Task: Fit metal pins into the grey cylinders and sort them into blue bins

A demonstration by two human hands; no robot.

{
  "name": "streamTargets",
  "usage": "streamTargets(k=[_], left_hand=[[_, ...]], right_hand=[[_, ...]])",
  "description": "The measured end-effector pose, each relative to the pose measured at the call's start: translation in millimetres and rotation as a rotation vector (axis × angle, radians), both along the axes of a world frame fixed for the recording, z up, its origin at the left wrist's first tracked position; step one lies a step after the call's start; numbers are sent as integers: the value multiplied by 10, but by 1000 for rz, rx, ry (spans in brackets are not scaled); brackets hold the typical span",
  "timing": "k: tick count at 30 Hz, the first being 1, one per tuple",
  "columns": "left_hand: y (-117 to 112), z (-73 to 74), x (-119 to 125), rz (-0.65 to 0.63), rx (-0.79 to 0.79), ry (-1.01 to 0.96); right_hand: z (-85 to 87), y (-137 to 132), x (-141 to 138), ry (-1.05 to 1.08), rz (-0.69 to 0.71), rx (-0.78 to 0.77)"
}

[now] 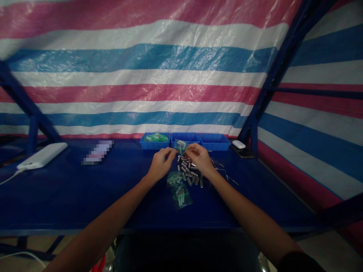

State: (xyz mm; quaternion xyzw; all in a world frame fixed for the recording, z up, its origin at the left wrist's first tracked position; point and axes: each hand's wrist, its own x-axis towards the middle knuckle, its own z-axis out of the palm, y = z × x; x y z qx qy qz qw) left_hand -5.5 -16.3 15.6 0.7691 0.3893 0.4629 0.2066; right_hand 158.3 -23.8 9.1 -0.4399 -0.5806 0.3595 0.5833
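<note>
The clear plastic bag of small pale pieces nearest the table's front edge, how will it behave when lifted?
That clear plastic bag is likely floppy, since its film looks thin and wrinkled. The small pale pieces inside may slide, as they seem loosely bunched. Rolling seems unlikely: it lies flat on the dark blue table.

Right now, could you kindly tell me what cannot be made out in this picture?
In the head view:
Pieces in the small plastic bag between the left hand and right hand: too small to identify.
Floor of the middle blue bin: hidden by its front wall and the bag.
Count of the metal cylinders: they overlap, and the right hand blocks some of that area.
Surface of the flat phone-like object: pixelated.
White cable: cut off by the left edge.
</note>
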Motion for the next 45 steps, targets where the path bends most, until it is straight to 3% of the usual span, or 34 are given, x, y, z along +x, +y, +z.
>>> streamTargets(k=[4,8,11,14,19,22,25,28,32,35,37,41,45], left_hand=[[85,-41,-19,-35,-493,-268],[115,-70,-39,-20,-681,-343],[100,-93,-27,-53,-596,-334],[74,-116,0,-82,-370,-334],[28,-117,-5,-59,57,-76],[12,-100,-25,-96,210,46],[13,-87,-31,-105,264,106],[39,-88,-24,-31,226,133],[125,-119,-29,-42,-154,-83],[184,-143,-49,-84,-457,-359],[194,-146,-60,-98,-558,-454],[149,-120,-45,-165,-568,-454],[105,-96,-5,-68,-391,-442]], right_hand=[[-20,-37,-3,-411,-73,340],[-36,-56,-6,-576,-137,534],[-53,-33,-3,-561,-198,528],[-44,-18,-6,-476,-215,329],[18,-37,-29,-105,64,-192],[41,-53,-57,91,163,-335],[28,-57,-90,66,134,-276],[-9,-60,-113,-152,-35,-32],[-36,-88,-111,-506,-221,305],[-36,-104,-96,-581,-229,374],[-34,-106,-85,-590,-233,391],[-16,-114,-65,-585,-214,389],[8,-129,-60,-595,-159,341]])
